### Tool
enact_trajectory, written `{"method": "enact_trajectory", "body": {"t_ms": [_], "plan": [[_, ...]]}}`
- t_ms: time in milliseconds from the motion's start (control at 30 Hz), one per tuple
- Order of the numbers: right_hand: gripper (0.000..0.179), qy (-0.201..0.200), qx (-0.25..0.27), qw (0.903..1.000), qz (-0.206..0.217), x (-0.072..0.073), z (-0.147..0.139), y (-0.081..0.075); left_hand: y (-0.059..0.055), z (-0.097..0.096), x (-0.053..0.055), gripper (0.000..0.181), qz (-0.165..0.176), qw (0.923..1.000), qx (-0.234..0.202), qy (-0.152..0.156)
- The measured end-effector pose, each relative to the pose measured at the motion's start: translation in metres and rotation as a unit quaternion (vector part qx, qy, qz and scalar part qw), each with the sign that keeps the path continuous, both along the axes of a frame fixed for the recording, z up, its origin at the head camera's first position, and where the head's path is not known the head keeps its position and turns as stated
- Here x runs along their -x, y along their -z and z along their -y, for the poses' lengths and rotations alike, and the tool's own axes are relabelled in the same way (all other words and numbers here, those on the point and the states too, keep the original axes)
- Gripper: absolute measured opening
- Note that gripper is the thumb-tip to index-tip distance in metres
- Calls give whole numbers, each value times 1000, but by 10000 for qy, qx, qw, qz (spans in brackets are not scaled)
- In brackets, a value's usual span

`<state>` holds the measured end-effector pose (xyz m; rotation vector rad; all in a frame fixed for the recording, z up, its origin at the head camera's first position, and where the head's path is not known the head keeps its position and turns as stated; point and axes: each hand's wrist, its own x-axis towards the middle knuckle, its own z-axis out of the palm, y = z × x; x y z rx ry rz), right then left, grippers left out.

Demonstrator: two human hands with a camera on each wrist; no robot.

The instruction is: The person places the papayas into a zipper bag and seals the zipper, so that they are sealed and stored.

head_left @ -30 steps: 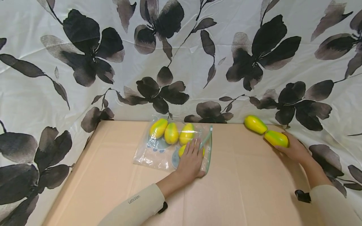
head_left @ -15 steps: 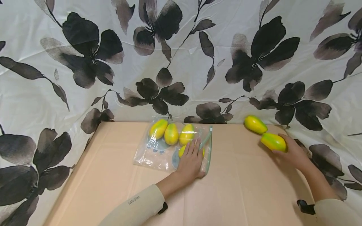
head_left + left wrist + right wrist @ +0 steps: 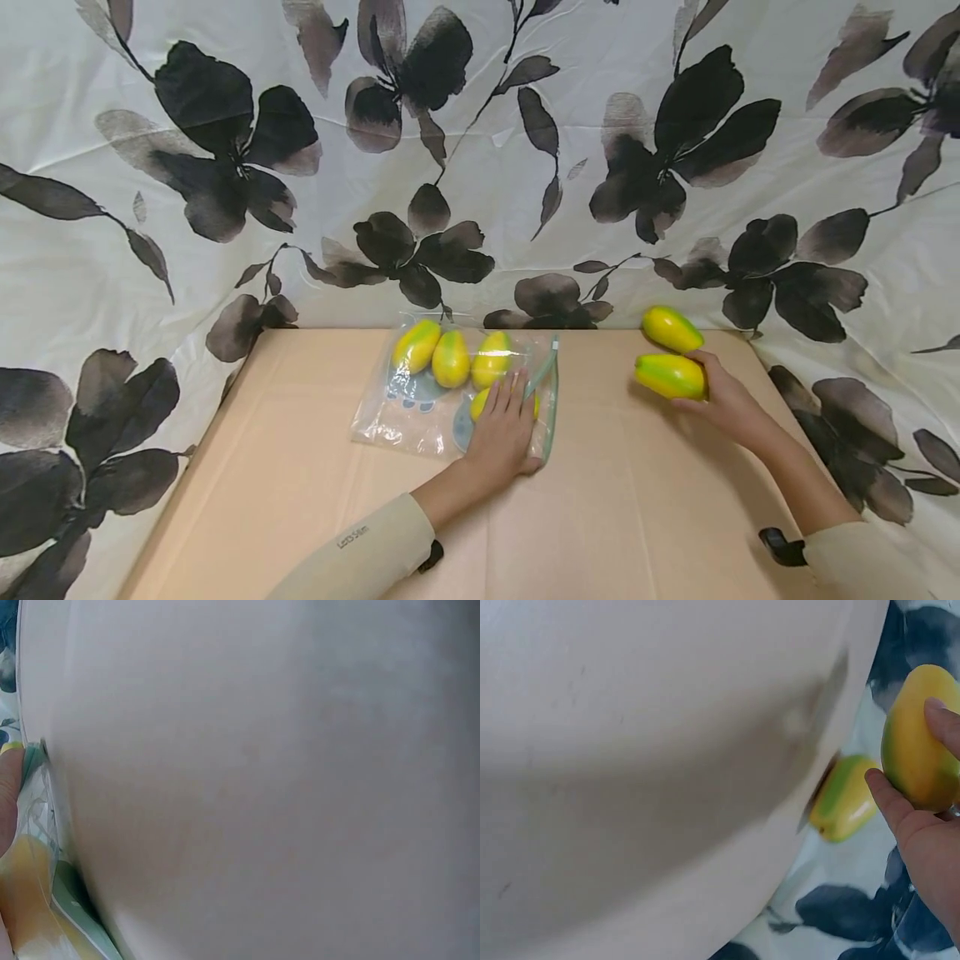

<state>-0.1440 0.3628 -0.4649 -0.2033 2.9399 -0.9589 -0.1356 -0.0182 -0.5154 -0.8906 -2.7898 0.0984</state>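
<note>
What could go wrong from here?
The glossy yellow-green oval fruit, held at one end by the right hand, could slip. The left hand presses on the clear plastic, green-edged bag, which might hinder opening it. The loose yellow-green oval fruit near the far edge of the tan tabletop might roll.

Only readable bit I can spot is some small dark lettering, looks like "LetsSlim" (kinda blurry tbh), running along the person's beige fabric left sleeve, over the flat tan tabletop, well in from its left edge.
</note>
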Motion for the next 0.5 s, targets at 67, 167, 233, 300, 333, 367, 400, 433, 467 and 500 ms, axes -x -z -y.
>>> {"method": "enact_trajectory", "body": {"t_ms": [67,167,233,300,333,367,400,433,467,500], "plan": [[85,-157,-3,9998,-134,2,8,2,0,0,0,112,6,10000,6,-2],[82,-380,54,9989,-253,4,19,4,0,1,0,113,6,10000,0,5],[80,-529,55,9980,-337,5,26,5,0,1,0,114,11,10000,-28,5],[79,-651,67,9973,-340,6,32,6,0,0,1,114,-5,10000,-40,5],[78,-706,72,9969,-329,7,34,6,0,1,0,114,-10,10000,-47,1],[78,-754,62,9966,-317,7,37,7,0,1,0,114,-25,10000,-47,2],[78,-798,76,9963,-296,8,39,7,1,1,-1,114,-36,10000,-43,1],[78,-840,84,9960,-279,8,42,7,1,1,-1,114,-41,10000,-41,1],[78,-884,100,9957,-253,8,45,7,1,1,-1,114,-53,10000,-38,3],[78,-932,104,9953,-236,9,48,7,1,2,-2,115,-58,10000,-40,5]]}}
